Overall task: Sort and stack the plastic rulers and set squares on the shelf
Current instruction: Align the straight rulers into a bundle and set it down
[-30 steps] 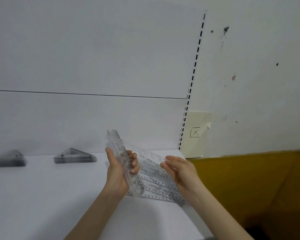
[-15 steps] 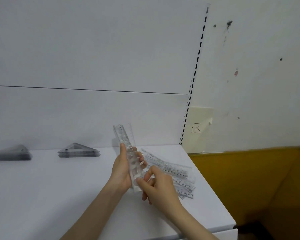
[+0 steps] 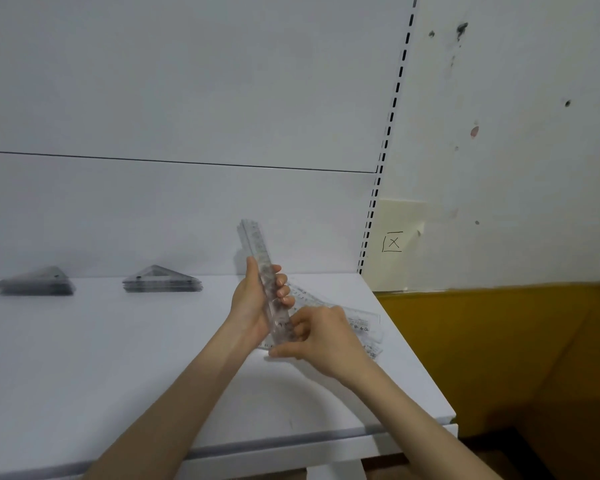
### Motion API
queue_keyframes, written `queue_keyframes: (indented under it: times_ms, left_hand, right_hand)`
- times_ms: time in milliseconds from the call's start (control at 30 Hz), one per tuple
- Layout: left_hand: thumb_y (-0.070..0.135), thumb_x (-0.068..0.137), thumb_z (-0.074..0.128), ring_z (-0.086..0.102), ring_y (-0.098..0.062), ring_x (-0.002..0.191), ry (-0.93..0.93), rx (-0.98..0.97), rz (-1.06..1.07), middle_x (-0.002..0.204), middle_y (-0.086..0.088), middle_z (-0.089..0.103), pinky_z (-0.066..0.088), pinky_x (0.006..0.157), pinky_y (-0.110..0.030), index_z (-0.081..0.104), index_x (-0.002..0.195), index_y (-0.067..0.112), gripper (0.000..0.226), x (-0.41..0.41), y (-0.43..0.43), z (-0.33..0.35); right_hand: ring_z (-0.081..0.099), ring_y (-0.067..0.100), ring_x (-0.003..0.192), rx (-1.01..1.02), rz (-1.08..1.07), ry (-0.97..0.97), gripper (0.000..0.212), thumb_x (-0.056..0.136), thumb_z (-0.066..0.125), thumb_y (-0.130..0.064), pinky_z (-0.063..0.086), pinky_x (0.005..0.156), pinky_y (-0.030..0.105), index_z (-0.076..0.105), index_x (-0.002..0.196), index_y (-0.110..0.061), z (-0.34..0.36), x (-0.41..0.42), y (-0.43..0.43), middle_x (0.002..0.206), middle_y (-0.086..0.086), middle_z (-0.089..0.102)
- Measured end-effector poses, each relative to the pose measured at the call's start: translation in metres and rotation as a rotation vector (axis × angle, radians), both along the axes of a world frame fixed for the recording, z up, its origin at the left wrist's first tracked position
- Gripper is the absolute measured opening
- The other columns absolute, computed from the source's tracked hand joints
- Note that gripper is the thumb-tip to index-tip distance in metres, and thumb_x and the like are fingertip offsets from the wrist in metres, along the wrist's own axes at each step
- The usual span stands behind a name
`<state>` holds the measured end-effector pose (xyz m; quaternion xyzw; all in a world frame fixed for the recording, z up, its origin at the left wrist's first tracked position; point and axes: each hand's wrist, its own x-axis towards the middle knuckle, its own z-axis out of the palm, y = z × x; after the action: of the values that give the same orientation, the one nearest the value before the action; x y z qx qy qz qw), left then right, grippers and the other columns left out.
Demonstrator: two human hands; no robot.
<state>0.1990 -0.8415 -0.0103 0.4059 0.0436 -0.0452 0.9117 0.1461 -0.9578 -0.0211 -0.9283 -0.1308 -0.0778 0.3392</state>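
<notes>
My left hand (image 3: 253, 303) grips a bundle of clear plastic rulers (image 3: 257, 247), held nearly upright above the white shelf (image 3: 118, 358). My right hand (image 3: 323, 337) pinches the lower end of that bundle with curled fingers. Several loose clear rulers (image 3: 364, 323) lie fanned on the shelf behind my right hand, partly hidden by it. Two stacks of clear set squares stand at the back: one (image 3: 161, 280) in the middle, another (image 3: 35, 284) at the far left.
The shelf's right edge (image 3: 426, 375) drops off to a brown floor (image 3: 516, 358). A slotted upright (image 3: 385, 143) runs up the back wall. A pale note with a boxed X (image 3: 394, 242) is stuck to the wall.
My right hand came from beside the loose rulers onto the lower end of the bundle. The bundle in my left hand has turned more upright.
</notes>
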Motion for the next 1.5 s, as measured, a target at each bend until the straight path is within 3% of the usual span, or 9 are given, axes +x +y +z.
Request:
queue_keyframes:
  times_ms: [100,333,433,600,800,967,1067,1233,1500]
  left_hand:
    - [0.049,0.100,0.033,0.036,-0.010,0.041,-0.037,0.046,0.020,0.056,0.000,0.043,0.033,0.039,-0.020,0.048,0.091,0.009,0.044,-0.004,-0.005,-0.001]
    - [0.047,0.100,0.033,0.037,-0.011,0.043,-0.091,0.106,0.051,0.056,0.001,0.045,0.035,0.041,-0.023,0.047,0.093,0.009,0.041,-0.017,-0.018,-0.010]
    - [0.050,0.099,0.035,0.044,-0.014,0.046,-0.044,0.116,0.043,0.060,-0.002,0.050,0.040,0.046,-0.026,0.050,0.096,0.009,0.044,-0.019,-0.017,-0.013]
    - [0.053,0.097,0.036,0.044,-0.015,0.045,0.089,0.023,0.014,0.062,-0.004,0.050,0.041,0.048,-0.026,0.050,0.096,0.008,0.047,-0.020,-0.017,-0.025]
    - [0.053,0.098,0.033,0.039,-0.013,0.041,0.029,-0.087,-0.005,0.058,-0.002,0.041,0.041,0.042,-0.024,0.046,0.084,0.011,0.047,-0.015,-0.009,-0.030]
    - [0.053,0.098,0.033,0.041,-0.015,0.044,0.010,-0.130,-0.017,0.059,-0.002,0.043,0.043,0.045,-0.025,0.044,0.082,0.011,0.046,-0.018,0.003,-0.034]
    - [0.051,0.097,0.033,0.041,-0.016,0.044,0.037,-0.138,-0.022,0.060,-0.004,0.044,0.042,0.045,-0.026,0.045,0.084,0.011,0.044,-0.019,0.005,-0.032]
    - [0.047,0.097,0.032,0.041,-0.017,0.046,0.035,-0.147,-0.045,0.061,-0.004,0.044,0.041,0.046,-0.025,0.046,0.085,0.009,0.042,-0.022,0.006,-0.037]
    - [0.045,0.097,0.032,0.040,-0.016,0.045,0.018,-0.170,-0.061,0.061,-0.005,0.043,0.041,0.045,-0.024,0.047,0.083,0.009,0.042,-0.023,0.006,-0.037]
  right_hand:
    - [0.055,0.017,0.054,0.040,0.051,0.109,0.049,0.066,0.082,-0.041,0.043,0.058,0.027,0.066,0.076,0.004,-0.001,-0.007,0.001,0.069,0.015,0.068]
    - [0.072,0.023,0.064,0.181,-0.004,0.254,0.020,0.069,0.076,-0.014,0.060,0.070,0.036,0.071,0.073,0.006,-0.004,-0.006,-0.006,0.065,0.011,0.072]
    - [0.067,0.012,0.053,0.164,-0.025,0.262,0.013,0.067,0.075,-0.012,0.059,0.065,0.027,0.069,0.061,-0.001,-0.005,-0.006,-0.010,0.059,0.007,0.070]
    - [0.068,0.019,0.057,0.019,-0.027,0.183,0.025,0.067,0.073,-0.015,0.055,0.057,0.032,0.057,0.047,-0.015,-0.003,-0.008,-0.010,0.056,0.008,0.067]
    - [0.066,0.007,0.070,0.048,-0.041,0.107,0.036,0.071,0.072,-0.056,0.054,0.071,0.028,0.076,0.080,-0.022,0.014,0.010,-0.046,0.070,-0.003,0.073]
    - [0.059,0.015,0.112,-0.369,-0.122,0.144,0.069,0.076,0.071,-0.056,0.049,0.094,0.035,0.057,0.132,-0.020,0.007,0.062,-0.101,0.126,-0.002,0.062]
    - [0.061,0.016,0.101,-0.384,-0.113,0.190,0.060,0.074,0.074,-0.051,0.052,0.086,0.032,0.064,0.123,-0.018,-0.005,0.073,-0.105,0.115,0.001,0.065]
    - [0.056,0.009,0.071,-0.137,-0.123,0.204,0.027,0.077,0.080,-0.024,0.042,0.061,0.016,0.070,0.098,-0.012,-0.009,0.076,-0.106,0.081,-0.003,0.064]
    - [0.063,0.010,0.082,0.025,-0.206,0.211,0.013,0.080,0.077,-0.017,0.045,0.066,0.017,0.075,0.092,-0.014,-0.015,0.080,-0.111,0.089,0.000,0.071]
